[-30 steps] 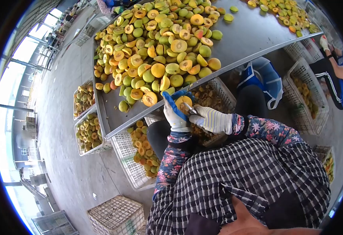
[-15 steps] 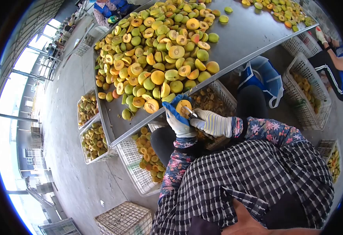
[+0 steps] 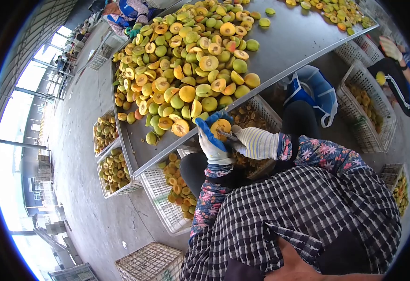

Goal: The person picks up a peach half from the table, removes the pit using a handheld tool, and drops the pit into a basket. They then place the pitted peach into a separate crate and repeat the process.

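My left hand (image 3: 212,143), in a white glove with blue coating, is closed around a peach half (image 3: 221,127), its yellow cut face turned up. In a striped knit glove, my right hand (image 3: 256,143) grips a slim metal pitting tool (image 3: 227,135). The tool reaches the middle of the cut face; its exact tip is hard to make out. Both hands are just off the near edge of a metal table (image 3: 284,51). On it lies a large heap of yellow-green peach halves (image 3: 186,70).
Below my hands stands a crate of dark scraps (image 3: 265,110). Left of my knees is a white crate of fruit (image 3: 155,196), with more filled crates (image 3: 113,173) beyond. A blue bag (image 3: 315,93) hangs at the right. Co-workers' gloved hands (image 3: 391,48) appear right and far left.
My right hand has shifted slightly, and the tool now lies further over the peach half's cut face. At right, a co-worker's hand has opened, with a fruit piece below it.
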Motion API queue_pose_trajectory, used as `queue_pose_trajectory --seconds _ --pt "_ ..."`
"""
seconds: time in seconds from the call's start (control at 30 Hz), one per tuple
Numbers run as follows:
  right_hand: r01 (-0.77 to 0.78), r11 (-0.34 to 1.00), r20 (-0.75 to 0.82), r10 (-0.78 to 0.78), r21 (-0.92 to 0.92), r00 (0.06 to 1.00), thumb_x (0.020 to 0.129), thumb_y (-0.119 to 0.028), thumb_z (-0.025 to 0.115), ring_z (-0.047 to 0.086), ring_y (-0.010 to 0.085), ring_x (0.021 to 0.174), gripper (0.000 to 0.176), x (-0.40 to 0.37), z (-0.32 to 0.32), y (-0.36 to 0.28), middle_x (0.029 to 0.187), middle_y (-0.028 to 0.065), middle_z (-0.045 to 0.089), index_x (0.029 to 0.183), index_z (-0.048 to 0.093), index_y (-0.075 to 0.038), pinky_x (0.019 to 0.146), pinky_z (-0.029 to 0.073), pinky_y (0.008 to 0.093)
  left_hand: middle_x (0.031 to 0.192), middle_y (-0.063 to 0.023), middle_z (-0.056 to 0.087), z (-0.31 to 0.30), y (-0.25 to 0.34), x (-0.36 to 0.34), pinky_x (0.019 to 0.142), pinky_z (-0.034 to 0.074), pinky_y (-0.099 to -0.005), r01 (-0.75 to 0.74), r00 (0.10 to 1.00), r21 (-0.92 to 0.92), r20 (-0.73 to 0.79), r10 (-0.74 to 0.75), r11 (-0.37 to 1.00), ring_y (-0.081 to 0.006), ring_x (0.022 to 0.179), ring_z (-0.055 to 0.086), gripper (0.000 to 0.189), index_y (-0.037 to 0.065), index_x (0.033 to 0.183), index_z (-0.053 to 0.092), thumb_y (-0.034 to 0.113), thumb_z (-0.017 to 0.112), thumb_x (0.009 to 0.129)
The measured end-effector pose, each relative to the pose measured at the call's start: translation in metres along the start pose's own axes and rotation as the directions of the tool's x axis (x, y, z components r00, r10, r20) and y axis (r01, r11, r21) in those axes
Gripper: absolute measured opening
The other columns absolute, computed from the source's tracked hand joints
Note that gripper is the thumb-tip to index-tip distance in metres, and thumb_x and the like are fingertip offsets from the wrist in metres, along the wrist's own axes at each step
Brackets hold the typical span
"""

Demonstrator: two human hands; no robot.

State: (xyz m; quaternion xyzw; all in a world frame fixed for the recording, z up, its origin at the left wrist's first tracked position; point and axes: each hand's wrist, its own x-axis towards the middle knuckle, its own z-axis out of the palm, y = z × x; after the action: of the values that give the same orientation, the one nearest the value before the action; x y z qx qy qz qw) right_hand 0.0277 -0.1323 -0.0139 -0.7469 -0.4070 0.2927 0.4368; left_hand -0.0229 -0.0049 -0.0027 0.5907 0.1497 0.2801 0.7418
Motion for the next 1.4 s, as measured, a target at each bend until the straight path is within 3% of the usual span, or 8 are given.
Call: queue_pose_trajectory --seconds 0.2,0.5,0.63,0.9,1.03,1.2,1.27,1.4 --pt "-0.139 0.859 0.165 0.064 0.492 0.984 0.104 -0.025 0.04 0.06 0.0234 0.081 0.027 0.0 0.012 0.033 0.084 0.012 0.061 0.112 0.053 -0.002 0.078 0.047 0.0294 0.095 -0.0182 0.064 -0.017 -0.009 0.017 0.077 0.057 -0.0439 0.512 0.859 -0.331 0.189 -0.475 0.793 -0.0334 0.086 0.067 0.054 -0.006 0.102 0.055 0.047 0.051 0.098" --pt "-0.474 0.391 0.421 0.219 0.789 0.881 0.096 -0.03 0.056 0.049 0.0098 0.048 0.022 -0.026 -0.017 -0.014 0.062 -0.0009 0.049 0.107 0.053 -0.011 0.04 0.039 0.0252 0.087 -0.0144 0.062 0.001 0.003 0.017 0.068 0.057 -0.0486 0.52 0.852 -0.357 0.158 -0.499 0.776 -0.0341 0.078 0.066 0.046 0.001 0.093 0.057 0.046 0.053 0.097" --pt "-0.248 0.802 0.174 0.182 0.543 0.968 0.096 -0.028 0.057 0.048 0.0097 0.048 0.024 -0.029 -0.005 -0.015 0.064 -0.0013 0.049 0.111 0.054 -0.009 0.044 0.039 0.0251 0.086 -0.0134 0.065 -0.006 -0.01 0.028 0.07 0.057 -0.0508 0.675 0.738 -0.425 0.362 -0.569 0.603 -0.035 0.078 0.065 0.042 0.005 0.089 0.06 0.046 0.055 0.095" --pt "-0.405 0.806 0.358 0.258 0.432 0.897 0.093 -0.028 0.058 0.048 0.0074 0.057 0.022 -0.044 -0.039 -0.019 0.07 -0.0016 0.053 0.103 0.057 -0.008 0.051 0.039 0.0244 0.087 -0.0108 0.064 -0.005 -0.036 0.035 0.071 0.057 -0.0389 0.497 0.86 -0.405 0.112 -0.497 0.768 -0.0257 0.076 0.066 0.051 0.0 0.099 0.06 0.05 0.049 0.098" --pt "-0.061 0.979 0.021 0.058 0.195 0.998 0.092 -0.027 0.062 0.057 0.0203 0.07 0.027 -0.044 -0.041 0.008 0.079 0.0073 0.06 0.103 0.056 -0.003 0.067 0.046 0.0343 0.089 -0.0102 0.065 -0.005 -0.023 0.031 0.074 0.056 -0.0339 0.443 0.874 -0.487 0.049 -0.483 0.752 -0.0225 0.08 0.065 0.049 -0.001 0.101 0.062 0.045 0.047 0.1" --pt "-0.052 0.947 -0.111 0.017 -0.316 0.994 0.089 -0.023 0.066 0.063 0.0361 0.085 0.032 -0.048 -0.064 0.011 0.088 0.0192 0.064 0.105 0.055 0.003 0.074 0.049 0.0381 0.094 -0.0076 0.068 -0.079 0.014 0.029 0.074 0.052 -0.0302 -0.113 0.989 0.238 -0.061 0.131 0.965 -0.0172 0.083 0.064 0.033 -0.001 0.104 0.064 0.029 0.051 0.1" --pt "-0.039 0.953 -0.139 -0.004 -0.301 0.99 0.089 -0.018 0.067 0.065 0.034 0.086 0.03 -0.052 -0.061 0.023 0.088 0.0174 0.066 0.105 0.055 0.004 0.074 0.05 0.0368 0.095 -0.0053 0.069 -0.12 0.047 0.031 0.073 0.051 -0.0245 0.094 0.94 0.059 -0.333 -0.069 0.994 -0.0118 0.086 0.064 0.025 -0.002 0.105 0.065 0.019 0.054 0.099" --pt "-0.081 0.953 -0.086 0.058 -0.291 0.995 0.091 -0.02 0.065 0.066 0.0329 0.086 0.031 -0.05 -0.061 0.014 0.089 0.0175 0.067 0.105 0.055 0.005 0.075 0.051 0.0365 0.105 -0.0143 0.068 -0.219 0.04 0.047 0.087 0.049 -0.0357 0.114 0.94 0.914 -0.227 0.255 0.39 -0.0271 0.098 0.064 0.036 0.002 0.113 0.065 0.03 0.063 0.091"
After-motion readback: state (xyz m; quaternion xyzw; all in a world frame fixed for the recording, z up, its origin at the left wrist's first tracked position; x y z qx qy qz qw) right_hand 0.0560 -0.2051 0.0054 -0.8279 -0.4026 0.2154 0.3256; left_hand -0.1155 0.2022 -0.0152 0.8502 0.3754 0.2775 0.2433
